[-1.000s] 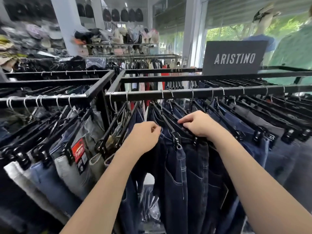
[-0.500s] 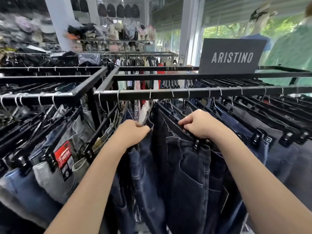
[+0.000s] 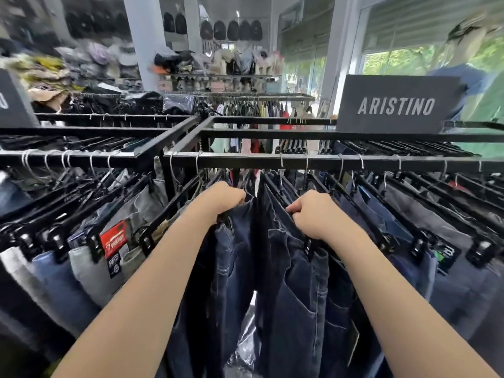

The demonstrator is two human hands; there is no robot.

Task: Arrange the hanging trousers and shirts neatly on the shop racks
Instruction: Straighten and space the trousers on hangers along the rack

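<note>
A black metal rack rail [image 3: 321,161] runs across in front of me with many trousers on black clip hangers. My left hand [image 3: 222,199] is closed on the waistband of a dark blue pair of jeans [image 3: 234,257] just left of centre. My right hand [image 3: 313,214] grips the top of another dark jeans pair [image 3: 297,290] on its hanger. A narrow gap shows between the two pairs. Grey and light blue trousers [image 3: 90,268] hang on the left, one with a red tag [image 3: 114,238].
A second rack rail [image 3: 73,155] joins at the left. More blue and grey trousers [image 3: 425,236] fill the right side. A dark ARISTINO sign [image 3: 396,105] stands on the rack top. Behind are shirt racks [image 3: 253,105], a pillar and a mannequin [image 3: 471,55].
My left hand has slid left along the rail with its jeans, opening a gap from the pair in my right hand. The view has shifted slightly.
</note>
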